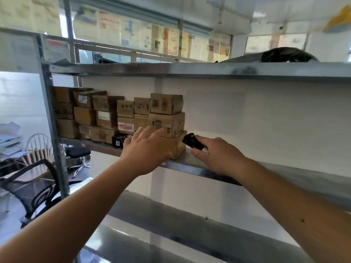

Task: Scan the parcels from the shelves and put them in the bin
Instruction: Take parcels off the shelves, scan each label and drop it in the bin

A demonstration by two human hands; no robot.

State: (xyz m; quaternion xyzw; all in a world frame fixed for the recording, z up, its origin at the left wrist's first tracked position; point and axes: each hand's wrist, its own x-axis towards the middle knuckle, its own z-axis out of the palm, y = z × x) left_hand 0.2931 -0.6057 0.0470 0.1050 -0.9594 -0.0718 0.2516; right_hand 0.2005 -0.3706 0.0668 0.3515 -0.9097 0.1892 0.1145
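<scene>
The person is reaching both arms up to the metal shelf [190, 164]. The left hand [146, 150] is lying against the bottom parcel [178, 145] of the rightmost stack, with its fingers straight and spread over the box's front and top and its thumb stretching along the lower front edge; the fingers are not curling round anything. The right hand [218, 156] is gripping a small black scanner [191, 141], fingers and thumb wrapped round its body, and the scanner's head is pointing at the right side of that same parcel, just beside it. The parcel is sitting at the front edge of the shelf, carrying two more cardboard boxes [167, 114] on top. Further cardboard parcels [95, 114] are standing stacked in rows toward the shelf's left end, filling it to the upright post. A black mesh chair [36, 190] is standing below and to the left of the shelving.
</scene>
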